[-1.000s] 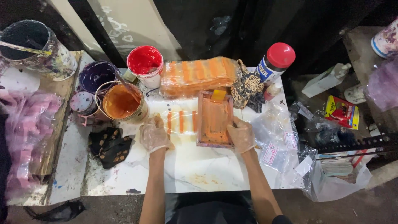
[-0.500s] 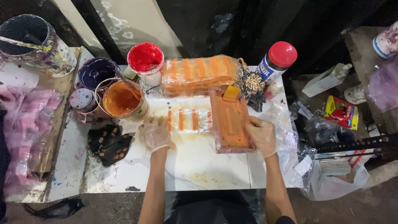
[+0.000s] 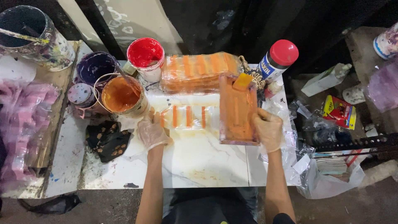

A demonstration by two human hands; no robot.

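Note:
My right hand (image 3: 267, 129), in a thin clear glove, grips the right edge of an orange-stained rectangular printing frame (image 3: 238, 110) with a small orange squeegee (image 3: 241, 81) lying at its far end. The frame rests to the right of a clear plastic bag with three orange stripes (image 3: 188, 117). My gloved left hand (image 3: 152, 132) presses flat on that bag's left end. Both lie on a white marble-patterned tabletop (image 3: 195, 161).
A stack of orange-striped bags (image 3: 199, 72) lies at the back. Pots of orange (image 3: 120, 96), red (image 3: 145, 56) and purple paint (image 3: 93, 68) stand back left, a red-capped bottle (image 3: 277, 60) back right. A dark rag (image 3: 108, 139) lies left, plastic clutter (image 3: 327, 182) to the right.
My right hand has lifted the orange frame off the bag and carried it to the right, uncovering the three fresh orange stripes. My left hand has stayed on the bag.

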